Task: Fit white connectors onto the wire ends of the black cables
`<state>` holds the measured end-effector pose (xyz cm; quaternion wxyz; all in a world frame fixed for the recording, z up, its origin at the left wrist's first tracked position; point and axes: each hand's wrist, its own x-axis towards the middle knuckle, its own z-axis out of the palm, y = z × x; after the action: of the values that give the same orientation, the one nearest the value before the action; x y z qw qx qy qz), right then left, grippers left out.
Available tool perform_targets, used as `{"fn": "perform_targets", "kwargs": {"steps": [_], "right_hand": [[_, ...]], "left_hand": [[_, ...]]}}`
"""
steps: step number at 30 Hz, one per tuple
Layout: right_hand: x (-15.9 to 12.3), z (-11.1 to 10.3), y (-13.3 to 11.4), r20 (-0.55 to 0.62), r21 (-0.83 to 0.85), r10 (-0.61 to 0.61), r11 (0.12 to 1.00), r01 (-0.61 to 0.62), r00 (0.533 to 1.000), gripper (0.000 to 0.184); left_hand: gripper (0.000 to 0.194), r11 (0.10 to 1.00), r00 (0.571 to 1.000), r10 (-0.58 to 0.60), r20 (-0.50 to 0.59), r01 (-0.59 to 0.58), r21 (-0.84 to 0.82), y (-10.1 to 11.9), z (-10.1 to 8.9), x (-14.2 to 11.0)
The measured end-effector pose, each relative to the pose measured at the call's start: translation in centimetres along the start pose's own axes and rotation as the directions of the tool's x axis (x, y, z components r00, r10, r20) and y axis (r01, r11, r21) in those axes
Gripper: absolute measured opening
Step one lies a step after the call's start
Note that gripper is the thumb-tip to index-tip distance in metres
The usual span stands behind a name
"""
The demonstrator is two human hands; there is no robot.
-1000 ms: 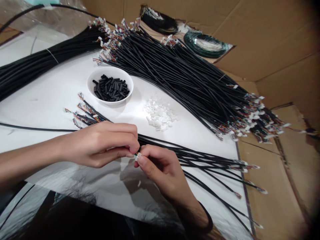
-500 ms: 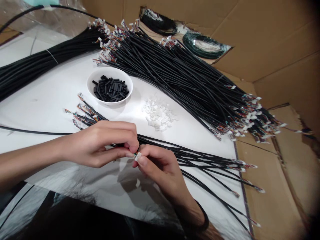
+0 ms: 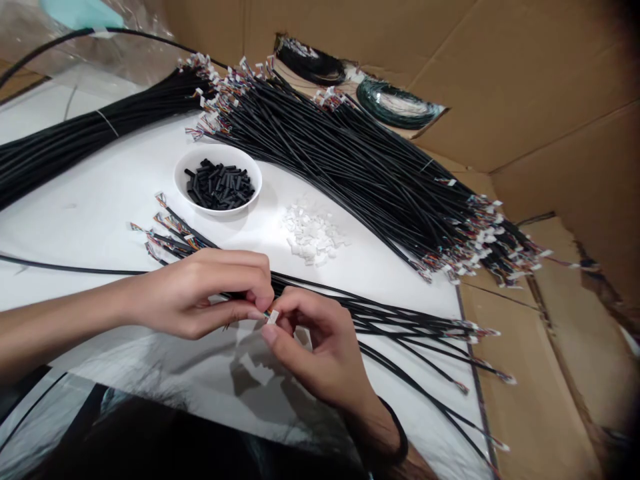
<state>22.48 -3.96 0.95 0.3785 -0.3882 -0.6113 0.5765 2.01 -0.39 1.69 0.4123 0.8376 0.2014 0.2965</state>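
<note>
My left hand [image 3: 220, 290] pinches thin coloured wires close to a small white connector [image 3: 273, 317]. At that connector, my right hand [image 3: 315, 343] has its thumb and index finger closed around the housing. The fingers hide most of the wires. Beneath and behind both hands lies a loose row of black cables [image 3: 390, 313], their ends fanned out with coloured wires and white connectors. Beyond the hands is a scattered pile of small white pieces [image 3: 314, 233].
A white bowl [image 3: 181, 188] holds short black tube pieces [image 3: 220, 185]. A large stack of black cables [image 3: 320, 147] spans the back of the white table, and a tied cable bundle [image 3: 65, 150] lies at left. Cardboard [image 3: 540, 80] walls the far side, with coiled wire [image 3: 395, 103] in a cutout.
My right thumb has shifted slightly down and left at the connector, leaving more of the white housing showing. The whole view has tilted a little; the left hand keeps its pinch.
</note>
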Motion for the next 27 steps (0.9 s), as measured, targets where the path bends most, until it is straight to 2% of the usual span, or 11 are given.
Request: {"fn": "perform_targets", "kwargs": {"steps": [6,9,18,23,27], "right_hand": [[0.2,-0.1,-0.1,0.066,0.207,0.165,0.962,-0.176,0.984,0.014],[0.2,-0.1,0.3,0.094,0.277,0.205,0.934,-0.224,0.974,0.018],[0.1,-0.5,1.6,0.140,0.348,0.188,0.910,-0.226,0.972,0.023],[0.2,-0.3,1.3,0.095,0.305,0.136,0.939,-0.159,0.986,0.019],[0.2,-0.2,0.5,0.069,0.242,0.183,0.950,-0.195,0.981,0.021]], "left_hand": [[0.012,1.000,1.000,-0.002,0.020,0.002,-0.007,0.0,0.1,0.1],[0.012,1.000,1.000,-0.006,0.015,0.006,-0.004,0.0,0.1,0.0],[0.009,0.999,0.999,-0.032,-0.026,0.031,-0.005,0.0,0.1,0.1],[0.006,0.998,0.997,-0.059,-0.048,0.057,-0.035,0.1,0.2,0.2],[0.006,0.993,0.994,-0.110,-0.027,0.108,-0.056,0.1,0.2,0.3]]}}
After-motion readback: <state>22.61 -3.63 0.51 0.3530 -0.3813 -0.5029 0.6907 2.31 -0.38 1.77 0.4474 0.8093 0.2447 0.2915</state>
